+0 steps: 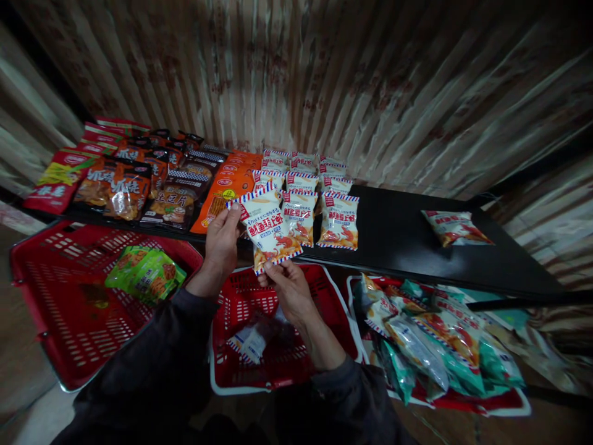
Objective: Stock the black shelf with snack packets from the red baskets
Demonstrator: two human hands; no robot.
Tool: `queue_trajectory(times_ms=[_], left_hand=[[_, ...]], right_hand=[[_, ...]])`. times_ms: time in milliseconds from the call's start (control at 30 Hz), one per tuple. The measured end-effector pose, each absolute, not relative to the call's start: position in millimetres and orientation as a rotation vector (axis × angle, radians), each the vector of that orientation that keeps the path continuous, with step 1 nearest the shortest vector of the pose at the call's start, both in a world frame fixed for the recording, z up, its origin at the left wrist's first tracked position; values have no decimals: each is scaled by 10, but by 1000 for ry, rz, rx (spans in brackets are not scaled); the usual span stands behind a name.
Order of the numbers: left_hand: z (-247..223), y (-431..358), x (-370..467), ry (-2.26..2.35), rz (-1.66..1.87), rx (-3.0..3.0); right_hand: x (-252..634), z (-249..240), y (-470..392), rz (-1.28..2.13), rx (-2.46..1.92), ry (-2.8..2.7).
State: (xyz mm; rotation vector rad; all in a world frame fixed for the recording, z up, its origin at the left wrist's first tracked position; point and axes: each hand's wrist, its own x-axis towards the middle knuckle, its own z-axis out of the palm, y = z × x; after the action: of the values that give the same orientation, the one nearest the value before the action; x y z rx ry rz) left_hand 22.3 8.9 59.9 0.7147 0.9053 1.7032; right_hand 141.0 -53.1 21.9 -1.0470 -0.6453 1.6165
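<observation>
Gripping the white snack bag (269,230), the left hand (223,241) pinches its upper corner, the right hand (293,293) its bottom edge, both closed on it, right by the front edge of the black shelf (393,238), matching bags (340,222) in rows toward the back edge

- Held bag (269,225): white and orange; edges striped red, white and blue.
- Shelf (389,219): black.
- Middle basket (324,290): red, white rim.
- Left basket (50,290): red; its packs (151,275) green.
- Sleeves (157,352): dark.
</observation>
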Motion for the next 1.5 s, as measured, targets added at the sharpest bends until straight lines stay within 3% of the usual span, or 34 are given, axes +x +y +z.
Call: queue_trajectory(times_ms=[633,1167,1500], left_hand=[[658,116,20,918,1737,650],[717,109,-19,890,1692,612],[745,131,-452,1168,1334,921]], right_hand=[[1342,117,-587,1526,-979,-891],[1475,182,-515,1368,-914,-759],[1627,220,-505,1307,-1037,-962]])
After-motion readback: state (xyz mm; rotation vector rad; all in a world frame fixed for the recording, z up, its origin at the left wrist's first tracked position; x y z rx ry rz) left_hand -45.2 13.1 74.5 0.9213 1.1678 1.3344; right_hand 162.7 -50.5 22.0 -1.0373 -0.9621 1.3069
